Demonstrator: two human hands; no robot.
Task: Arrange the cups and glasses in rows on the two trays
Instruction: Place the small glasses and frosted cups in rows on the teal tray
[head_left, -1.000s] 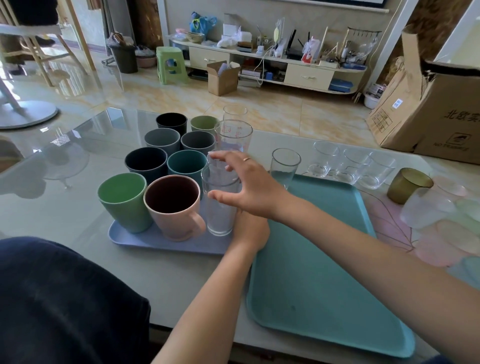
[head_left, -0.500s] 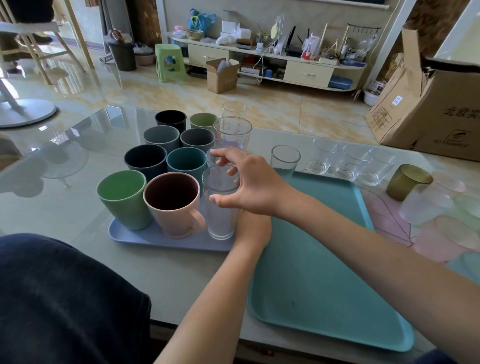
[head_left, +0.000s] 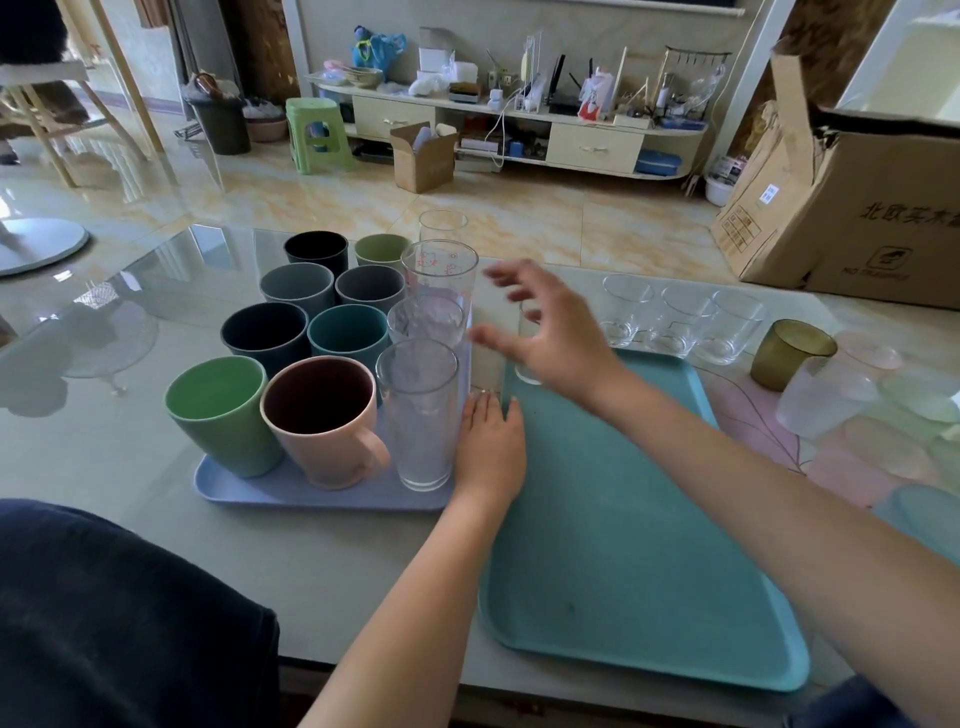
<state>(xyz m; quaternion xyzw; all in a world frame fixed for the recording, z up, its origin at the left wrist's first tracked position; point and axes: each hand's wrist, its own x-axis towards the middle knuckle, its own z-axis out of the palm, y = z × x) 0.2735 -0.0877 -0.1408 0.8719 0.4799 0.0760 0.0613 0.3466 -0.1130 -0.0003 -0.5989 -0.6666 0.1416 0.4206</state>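
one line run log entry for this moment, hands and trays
left hand: flat between trays | right hand: open, blurred, above teal tray | blue tray: full rows | teal tray: one glass

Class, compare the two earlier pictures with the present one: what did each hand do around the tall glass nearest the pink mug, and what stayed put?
The right hand let go of the tall glass on the lilac tray and moved right, fingers spread, towards the small glass on the teal tray. The left hand stayed between the trays. The cups and glasses did not move.
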